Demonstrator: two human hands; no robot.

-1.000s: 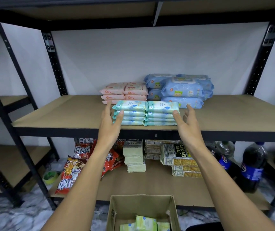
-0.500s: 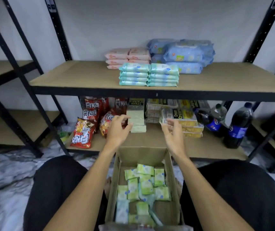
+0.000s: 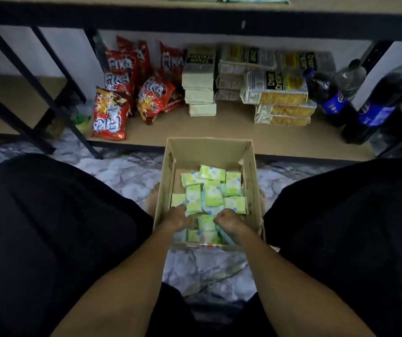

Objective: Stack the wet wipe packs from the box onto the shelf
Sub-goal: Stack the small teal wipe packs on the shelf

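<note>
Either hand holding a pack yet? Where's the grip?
Cannot tell. Left hand and right hand are down among the wet wipe packs in the box, fingertips hidden.

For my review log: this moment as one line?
step: picking from cardboard box | left hand, right hand: on green wet wipe packs | grip: unclear

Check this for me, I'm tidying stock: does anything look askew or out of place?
The green wipe packs lie jumbled in the box, tilted every way. On the lower shelf one red snack bag lies upside down, its print inverted. Nothing looks spilled.
</note>
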